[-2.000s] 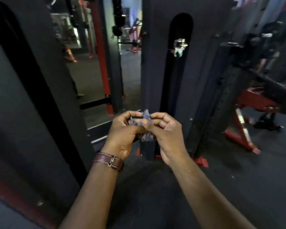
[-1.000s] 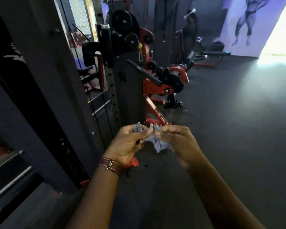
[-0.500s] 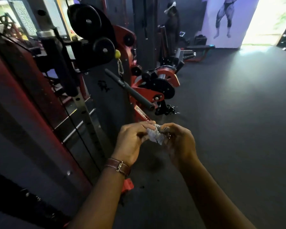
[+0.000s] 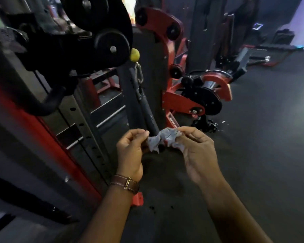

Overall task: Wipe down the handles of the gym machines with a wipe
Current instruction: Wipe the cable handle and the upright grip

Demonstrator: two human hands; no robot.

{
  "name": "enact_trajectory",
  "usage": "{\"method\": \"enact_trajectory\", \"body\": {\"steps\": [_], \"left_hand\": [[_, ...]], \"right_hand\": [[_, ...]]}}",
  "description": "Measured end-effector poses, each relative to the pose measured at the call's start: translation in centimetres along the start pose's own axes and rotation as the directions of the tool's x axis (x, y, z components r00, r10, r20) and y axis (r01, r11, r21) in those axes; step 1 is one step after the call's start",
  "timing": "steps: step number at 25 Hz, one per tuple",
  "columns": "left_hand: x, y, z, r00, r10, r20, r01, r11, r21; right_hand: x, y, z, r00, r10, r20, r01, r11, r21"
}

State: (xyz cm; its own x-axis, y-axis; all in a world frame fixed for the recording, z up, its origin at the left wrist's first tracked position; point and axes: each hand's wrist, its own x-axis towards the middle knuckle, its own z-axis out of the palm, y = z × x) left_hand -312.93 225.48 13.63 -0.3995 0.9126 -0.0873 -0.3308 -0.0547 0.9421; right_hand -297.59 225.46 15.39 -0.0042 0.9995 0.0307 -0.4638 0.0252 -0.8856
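Grey wipe (image 4: pixel 162 140), pinched by left hand (image 4: pixel 130 151) and right hand (image 4: pixel 196 151), now spread wider. Bar handle (image 4: pixel 148 114) has come near at twelve o'clock, likely next for wiping.

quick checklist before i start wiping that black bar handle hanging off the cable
1. Wipe held: ok, the left hand and the right hand each pinch an end.
2. Wipe opened out: not ok, it is crumpled between the hands.
3. Bar handle within view and unblocked: ok, it hangs just beyond the wipe.
4. Wipe on the handle: cannot tell, the wipe overlaps the handle's lower end in view, contact unclear.
5. Handle hanging from its clip below the yellow ball: ok.
6. Handle steadied by a hand: not ok, both hands are on the wipe.
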Motion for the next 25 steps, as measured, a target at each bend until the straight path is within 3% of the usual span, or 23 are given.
{"method": "enact_trajectory", "body": {"steps": [4, 7, 9, 13, 15, 17, 20, 22, 25], "left_hand": [[2.6, -1.8, 2.1, 0.964, -0.094, -0.248, 0.084, 0.995, -0.050], [4.1, -2.4, 3.1, 0.953, -0.150, -0.262, 0.131, 0.987, -0.090], [5.0, -2.5, 3.4, 0.956, -0.189, -0.226, 0.171, 0.980, -0.101], [6.7, -2.7, 2.9, 0.947, -0.274, -0.169, 0.256, 0.959, -0.119], [7.3, -2.7, 2.8, 0.945, -0.296, -0.139, 0.282, 0.953, -0.113], [7.7, -2.9, 3.0, 0.946, -0.308, -0.100, 0.293, 0.946, -0.140], [8.1, -2.9, 4.1, 0.943, -0.333, -0.020, 0.323, 0.925, -0.200], [8.5, -2.9, 4.9, 0.945, -0.328, -0.016, 0.321, 0.933, -0.160], [8.9, -2.9, 5.1, 0.943, -0.329, -0.056, 0.322, 0.941, -0.105]], "right_hand": [[6.0, -0.5, -1.5, 0.979, 0.198, 0.037, -0.201, 0.974, 0.100], [9.4, -0.3, -1.8, 0.943, 0.329, 0.059, -0.334, 0.921, 0.200], [11.8, 0.2, -1.3, 0.939, 0.343, -0.018, -0.337, 0.930, 0.150], [16.0, 2.2, 0.8, 0.983, 0.183, -0.001, -0.183, 0.982, -0.035], [16.9, 2.7, 1.0, 0.993, 0.005, 0.119, 0.022, 0.974, -0.227], [16.3, 3.4, 0.6, 0.932, -0.172, 0.321, 0.311, 0.831, -0.460], [14.0, 5.2, 0.0, 0.795, -0.328, 0.510, 0.580, 0.658, -0.481], [15.5, 6.3, 0.4, 0.778, -0.381, 0.500, 0.618, 0.610, -0.496], [21.4, 7.3, 2.2, 0.873, -0.338, 0.353, 0.487, 0.640, -0.594]]}}
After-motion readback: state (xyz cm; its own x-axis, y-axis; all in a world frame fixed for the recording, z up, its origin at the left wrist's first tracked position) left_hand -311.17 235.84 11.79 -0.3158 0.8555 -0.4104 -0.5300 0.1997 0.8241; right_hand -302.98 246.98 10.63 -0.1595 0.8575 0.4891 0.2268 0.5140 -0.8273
